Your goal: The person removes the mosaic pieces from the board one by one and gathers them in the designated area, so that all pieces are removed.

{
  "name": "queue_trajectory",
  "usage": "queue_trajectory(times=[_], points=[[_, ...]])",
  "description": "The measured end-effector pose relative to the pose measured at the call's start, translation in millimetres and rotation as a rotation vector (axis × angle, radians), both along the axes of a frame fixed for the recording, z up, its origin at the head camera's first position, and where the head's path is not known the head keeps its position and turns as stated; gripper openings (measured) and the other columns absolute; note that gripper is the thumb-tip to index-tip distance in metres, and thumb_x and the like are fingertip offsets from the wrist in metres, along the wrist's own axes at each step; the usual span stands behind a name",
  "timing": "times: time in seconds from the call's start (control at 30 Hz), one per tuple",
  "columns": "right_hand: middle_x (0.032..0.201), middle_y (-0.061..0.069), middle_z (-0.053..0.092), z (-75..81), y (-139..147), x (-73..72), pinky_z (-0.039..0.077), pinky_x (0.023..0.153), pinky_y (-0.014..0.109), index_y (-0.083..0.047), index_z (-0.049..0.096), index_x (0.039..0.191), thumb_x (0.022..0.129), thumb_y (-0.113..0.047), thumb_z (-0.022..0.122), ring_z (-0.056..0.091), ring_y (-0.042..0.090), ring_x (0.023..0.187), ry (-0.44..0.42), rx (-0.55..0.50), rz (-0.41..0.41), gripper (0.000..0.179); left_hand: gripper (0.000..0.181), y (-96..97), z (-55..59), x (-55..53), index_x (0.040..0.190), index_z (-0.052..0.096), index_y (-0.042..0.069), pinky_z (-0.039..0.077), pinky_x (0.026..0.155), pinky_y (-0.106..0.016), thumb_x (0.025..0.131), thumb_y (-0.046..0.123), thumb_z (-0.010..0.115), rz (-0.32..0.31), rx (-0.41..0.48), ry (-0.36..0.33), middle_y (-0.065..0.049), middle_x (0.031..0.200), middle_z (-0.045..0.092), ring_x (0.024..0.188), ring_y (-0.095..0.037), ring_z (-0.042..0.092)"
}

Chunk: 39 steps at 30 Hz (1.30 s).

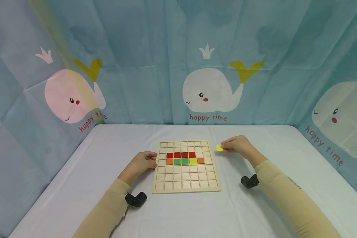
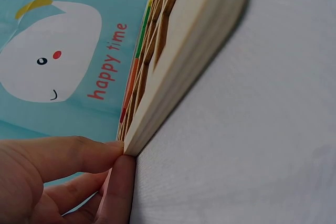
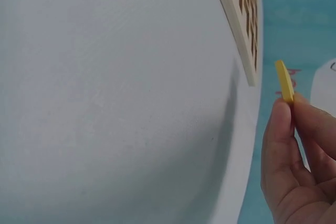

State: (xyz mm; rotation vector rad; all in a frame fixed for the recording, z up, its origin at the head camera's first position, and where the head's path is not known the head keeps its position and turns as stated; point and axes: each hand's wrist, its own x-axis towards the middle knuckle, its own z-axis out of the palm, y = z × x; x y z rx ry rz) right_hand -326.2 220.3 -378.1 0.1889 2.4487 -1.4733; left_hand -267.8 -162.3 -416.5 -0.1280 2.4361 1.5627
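Left of the wooden grid board (image 1: 185,190), a tan left sleeve (image 1: 107,205) leads past a black wrist device (image 1: 136,199) to the left hand (image 1: 140,164), whose thumb and forefinger, relaxed and spread, touch the board's left edge. On the board, from the second column rightward, sit four red tiles (image 1: 177,155); the next row nearer holds an orange tile (image 1: 169,161), two green tiles (image 1: 177,161), a yellow tile (image 1: 192,161) and another orange tile (image 1: 200,160). Three rows of cells separate them from the board's near edge; beyond its far edge, white tablecloth (image 1: 172,215) runs to the whale-print curtain (image 1: 142,92). Just right of the board, near its far corner, a loose yellow square (image 1: 219,148) is pinched between the thumb and fingers of the right hand (image 1: 238,144), with a narrow gap to the edge. Farther right of the board, cloth lies before the second wrist device (image 1: 250,181) and right sleeve (image 1: 285,195).
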Motion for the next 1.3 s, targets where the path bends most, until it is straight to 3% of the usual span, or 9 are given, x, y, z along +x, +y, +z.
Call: queue_trajectory(times=[0.2, 0.6, 0.93, 1.3], points=[[0.105, 0.008, 0.074, -0.1, 4, 0.8, 0.058, 0.085, 0.029, 0.006, 0.067, 0.121, 0.091, -0.017, 0.072, 0.066, 0.004, 0.075, -0.009, -0.004, 0.000, 0.038, 0.051, 0.1, -0.1, -1.0, 0.136, 0.056, -0.001, 0.056, 0.080, -0.027, 0.086, -0.001, 0.065, 0.004, -0.014, 0.001, -0.015, 0.119, 0.058, 0.097, -0.020, 0.060], [0.119, 0.016, 0.070, -3.1, 14, -2.4, 0.058, 0.079, 0.023, 0.004, 0.068, 0.121, 0.092, -0.018, 0.071, 0.065, 0.005, 0.076, -0.020, 0.035, -0.030, 0.037, 0.051, 0.1, -0.6, -1.4, 0.137, 0.055, -0.001, 0.056, 0.080, -0.027, 0.087, 0.000, 0.066, 0.004, -0.009, 0.015, -0.015, 0.118, 0.059, 0.097, -0.020, 0.060], [0.109, 0.011, 0.073, -5.0, 20, -4.4, 0.059, 0.077, 0.024, 0.007, 0.066, 0.122, 0.091, -0.015, 0.072, 0.066, 0.003, 0.073, -0.030, 0.007, -0.025, 0.039, 0.051, 0.6, 1.8, 1.2, 0.136, 0.056, -0.002, 0.056, 0.079, -0.026, 0.086, 0.000, 0.066, 0.005, -0.009, 0.008, -0.015, 0.117, 0.059, 0.096, -0.020, 0.060], [0.102, 0.010, 0.074, -5.8, 21, -6.4, 0.059, 0.075, 0.024, 0.009, 0.064, 0.123, 0.089, -0.011, 0.073, 0.066, 0.004, 0.070, -0.085, 0.007, -0.083, 0.040, 0.050, -0.1, 0.1, -0.5, 0.135, 0.057, 0.000, 0.056, 0.079, -0.027, 0.086, 0.000, 0.067, 0.014, -0.013, 0.007, -0.014, 0.117, 0.059, 0.096, -0.019, 0.060]])
